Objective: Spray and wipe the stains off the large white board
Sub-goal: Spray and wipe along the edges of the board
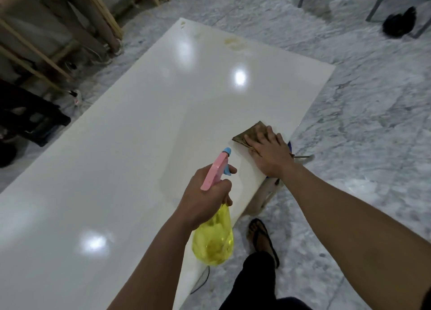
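The large white board (pixel 140 127) lies flat and glossy, running from the near left to the far middle. Yellowish stains (pixel 234 43) mark its far end. My left hand (pixel 207 193) grips a spray bottle (pixel 215 235) with a yellow body and a pink head, its blue nozzle aimed over the board. My right hand (pixel 268 153) presses flat on a brown cloth (pixel 253 132) near the board's right edge.
A pale stool (pixel 261 200) stands under the board's right edge, beside my sandalled foot (pixel 262 237) on the marble floor. Wooden frames (pixel 70 29) lean at the back left. A dark object (pixel 400 22) lies by metal legs at the far right.
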